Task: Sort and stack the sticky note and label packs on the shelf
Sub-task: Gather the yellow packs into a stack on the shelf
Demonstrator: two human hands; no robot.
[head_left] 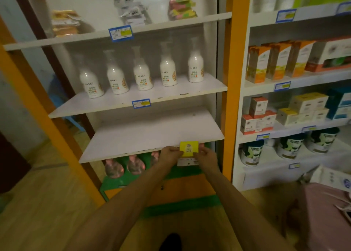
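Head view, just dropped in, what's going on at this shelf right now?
A person holds a small yellow pack in both hands, left hand and right hand pinching its sides at the front edge of a bare white shelf. A white pack sits just beneath it. Other stacked packs lie on the top shelf above the white bottles.

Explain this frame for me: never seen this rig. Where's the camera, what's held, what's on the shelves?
There is no machine here: a person wears one wide-angle camera on the head, looking forward and down at their own arms. The left hand and right hand together pinch a yellow pack at the front edge of a bare white shelf. One shelf up stand white bottles. The top shelf holds a colourful sticky-note stack, clear label packs and brownish packs.
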